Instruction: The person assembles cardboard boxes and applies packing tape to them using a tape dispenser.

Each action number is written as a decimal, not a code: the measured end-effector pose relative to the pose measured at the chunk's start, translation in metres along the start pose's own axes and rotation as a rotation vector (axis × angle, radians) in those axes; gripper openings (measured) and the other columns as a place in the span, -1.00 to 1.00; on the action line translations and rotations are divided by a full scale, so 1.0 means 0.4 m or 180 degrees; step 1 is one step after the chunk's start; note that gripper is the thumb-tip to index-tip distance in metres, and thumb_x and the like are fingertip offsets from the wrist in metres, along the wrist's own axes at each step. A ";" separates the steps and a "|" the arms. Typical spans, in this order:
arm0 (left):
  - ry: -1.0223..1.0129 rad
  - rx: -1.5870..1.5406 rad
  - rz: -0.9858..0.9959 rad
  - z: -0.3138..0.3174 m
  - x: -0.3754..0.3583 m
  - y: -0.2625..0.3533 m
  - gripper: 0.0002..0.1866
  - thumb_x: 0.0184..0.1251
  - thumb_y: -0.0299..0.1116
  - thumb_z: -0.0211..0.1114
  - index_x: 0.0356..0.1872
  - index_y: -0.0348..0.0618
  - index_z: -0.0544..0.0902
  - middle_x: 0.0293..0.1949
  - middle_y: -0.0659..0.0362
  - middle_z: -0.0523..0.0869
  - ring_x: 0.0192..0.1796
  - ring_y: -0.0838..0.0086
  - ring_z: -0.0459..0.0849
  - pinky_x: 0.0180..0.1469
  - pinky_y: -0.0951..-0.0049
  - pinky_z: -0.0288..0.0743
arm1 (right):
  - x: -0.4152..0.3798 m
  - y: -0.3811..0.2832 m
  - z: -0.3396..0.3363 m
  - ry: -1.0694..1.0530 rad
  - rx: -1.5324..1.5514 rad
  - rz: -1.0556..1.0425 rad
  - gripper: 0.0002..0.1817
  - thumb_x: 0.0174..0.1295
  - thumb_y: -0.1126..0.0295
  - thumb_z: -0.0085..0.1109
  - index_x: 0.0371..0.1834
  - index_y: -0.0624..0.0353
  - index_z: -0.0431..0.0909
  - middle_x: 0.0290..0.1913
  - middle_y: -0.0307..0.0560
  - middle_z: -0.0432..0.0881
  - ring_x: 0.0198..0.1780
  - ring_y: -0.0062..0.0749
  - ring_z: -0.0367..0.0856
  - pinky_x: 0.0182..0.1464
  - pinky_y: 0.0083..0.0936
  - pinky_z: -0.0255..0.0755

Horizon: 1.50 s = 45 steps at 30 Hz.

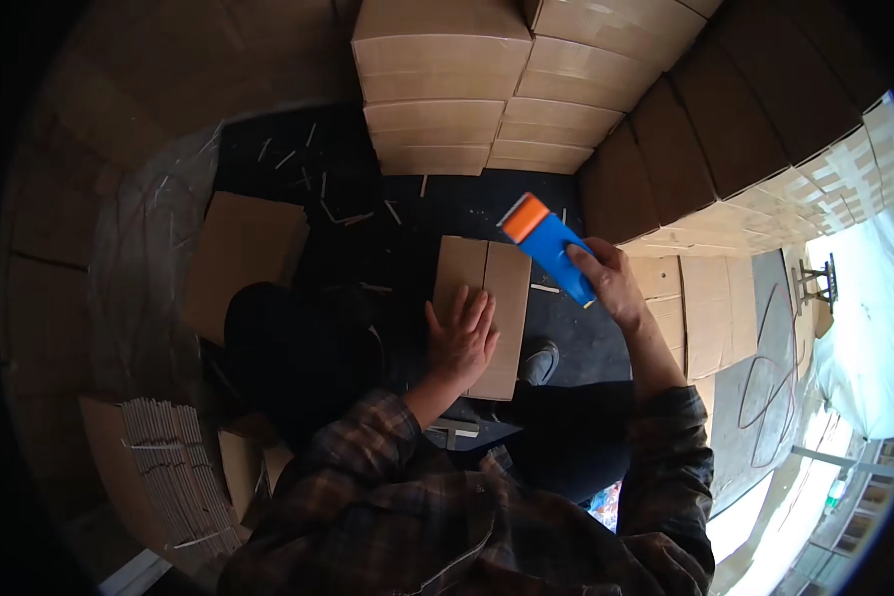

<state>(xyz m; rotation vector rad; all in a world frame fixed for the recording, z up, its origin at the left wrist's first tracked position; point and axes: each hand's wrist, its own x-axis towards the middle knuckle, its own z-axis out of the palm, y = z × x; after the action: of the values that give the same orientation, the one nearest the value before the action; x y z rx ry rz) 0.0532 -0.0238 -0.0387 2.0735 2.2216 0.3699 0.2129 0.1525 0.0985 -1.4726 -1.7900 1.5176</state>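
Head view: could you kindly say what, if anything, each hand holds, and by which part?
The right hand holds an orange-tipped, oblong blue tool by its blue end; the left hand lies on a brown cardboard box, holding nothing.

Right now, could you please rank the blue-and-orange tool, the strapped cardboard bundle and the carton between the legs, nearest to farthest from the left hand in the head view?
1. Carton: directly under the left hand, touching it.
2. Blue-and-orange tool: off to the right, held in the right hand.
3. Strapped cardboard bundle: farthest, at lower left.
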 end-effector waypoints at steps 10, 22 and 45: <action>0.0554 -0.0947 0.0535 0.009 -0.007 -0.041 -0.58 0.29 -0.23 0.27 0.12 -0.20 0.58 0.20 0.14 0.44 0.38 0.21 0.28 0.40 -0.09 0.15 | 0.111 -0.051 0.178 -0.0968 -0.0678 0.0185 -0.42 0.16 -0.06 0.31 -0.21 0.40 0.66 -0.44 -0.13 0.64 -0.34 -0.56 0.56 -0.23 -0.53 0.48; -0.0271 -0.7558 -0.2784 -0.059 0.088 -0.207 -0.40 0.49 0.14 -0.02 0.08 -0.29 0.52 0.00 -0.01 0.64 0.13 0.26 0.61 0.22 0.11 0.49 | 0.143 -0.098 0.185 -0.1249 -0.1386 0.0118 -0.41 0.07 -0.11 0.28 -0.35 0.36 0.68 -0.50 0.07 0.65 -0.38 -0.32 0.67 -0.26 -0.40 0.50; -0.0046 -0.6182 -0.3484 -0.077 0.130 -0.166 -0.67 0.35 -0.09 0.27 -0.12 -0.16 0.63 -0.33 0.15 0.68 -0.22 0.47 0.69 -0.19 0.46 0.60 | 0.113 -0.106 0.166 -0.1472 -0.1569 0.0371 -0.26 0.10 -0.25 0.22 -0.12 0.35 0.69 -0.27 0.14 0.70 -0.21 -0.18 0.70 -0.07 -0.36 0.55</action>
<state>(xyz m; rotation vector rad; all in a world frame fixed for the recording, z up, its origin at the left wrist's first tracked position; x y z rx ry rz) -0.0224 0.0203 -0.0187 -0.1206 1.2103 1.3854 0.1227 0.1642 0.0974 -1.5437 -2.5344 1.6524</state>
